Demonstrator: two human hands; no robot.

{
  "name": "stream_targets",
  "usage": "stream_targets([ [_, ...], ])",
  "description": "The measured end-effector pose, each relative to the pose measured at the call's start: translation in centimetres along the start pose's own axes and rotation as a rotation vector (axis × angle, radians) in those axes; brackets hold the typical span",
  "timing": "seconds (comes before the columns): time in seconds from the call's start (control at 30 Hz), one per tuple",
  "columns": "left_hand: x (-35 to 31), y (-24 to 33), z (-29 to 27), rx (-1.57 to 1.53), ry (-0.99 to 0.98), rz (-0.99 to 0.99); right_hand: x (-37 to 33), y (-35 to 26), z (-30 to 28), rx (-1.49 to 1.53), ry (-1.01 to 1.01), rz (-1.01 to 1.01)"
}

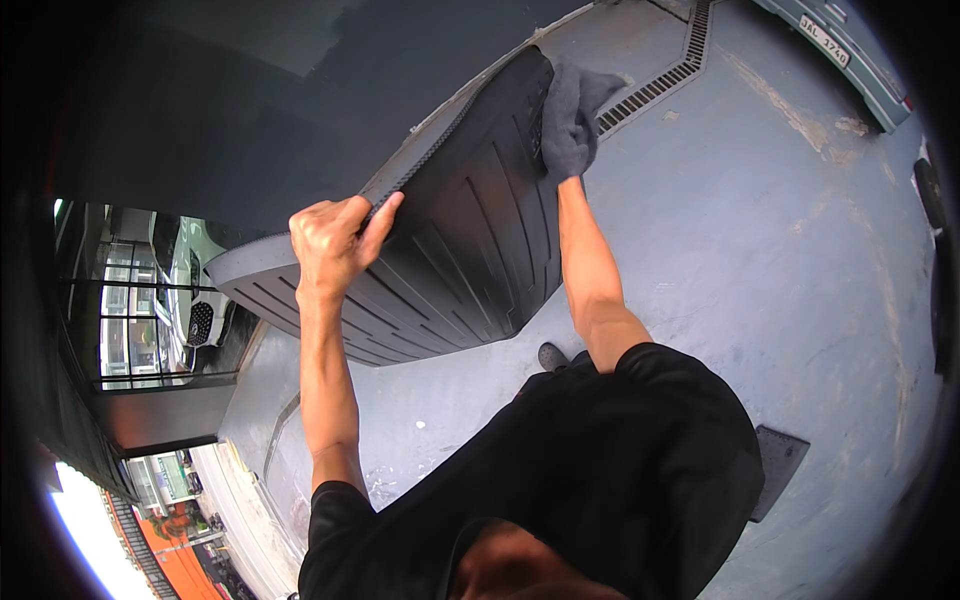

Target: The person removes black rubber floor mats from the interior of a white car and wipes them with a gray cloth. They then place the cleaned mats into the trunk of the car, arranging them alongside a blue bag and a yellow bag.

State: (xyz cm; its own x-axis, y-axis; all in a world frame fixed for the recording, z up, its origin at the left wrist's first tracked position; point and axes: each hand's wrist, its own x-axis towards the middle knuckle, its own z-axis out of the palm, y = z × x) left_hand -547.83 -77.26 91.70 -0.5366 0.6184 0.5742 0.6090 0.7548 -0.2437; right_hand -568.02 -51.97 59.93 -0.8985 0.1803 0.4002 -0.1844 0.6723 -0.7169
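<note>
A large black ridged mat with a raised rim, resembling a car cargo liner (440, 270), stands tilted in front of me. My left hand (335, 245) is closed over its upper rim, with the thumb on the ribbed face. At the mat's far right edge is a grey cloth (570, 115), bunched around my right hand (569, 178). The cloth touches the edge there and hides my right fingers. Part of the cloth hangs loose beyond the mat.
A dark wall (250, 120) rises behind the mat. Across the grey floor (720, 270) runs a drain grate (660, 90), near a parked car (850, 60) at upper right. A flat dark mat (780, 470) lies by my right side. Another car (200, 300) shows at the glass on the left.
</note>
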Motion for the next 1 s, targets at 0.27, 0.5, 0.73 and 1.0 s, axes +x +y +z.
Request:
stream_targets([
  [0.27, -1.4, -0.7, 1.5, -0.017, -0.063, -0.213, -18.6, -2.9, 13.2, 0.523, -0.089, 0.596],
  [0.5, -6.8, -1.2, 1.3, -0.059, -0.218, -0.555, -19.3, -24.9, 8.8, 0.608, -0.173, 0.165],
  [0.73, -10.2, -2.6, -9.7, 0.152, 0.045, -0.591, -22.9, -15.2, 14.8, 0.760, -0.347, 0.278],
  [1.0, -14.9, -5.1, -24.7, 0.390, 0.295, -0.617, -12.6, -13.0, 20.8, 0.729, -0.047, 0.548],
])
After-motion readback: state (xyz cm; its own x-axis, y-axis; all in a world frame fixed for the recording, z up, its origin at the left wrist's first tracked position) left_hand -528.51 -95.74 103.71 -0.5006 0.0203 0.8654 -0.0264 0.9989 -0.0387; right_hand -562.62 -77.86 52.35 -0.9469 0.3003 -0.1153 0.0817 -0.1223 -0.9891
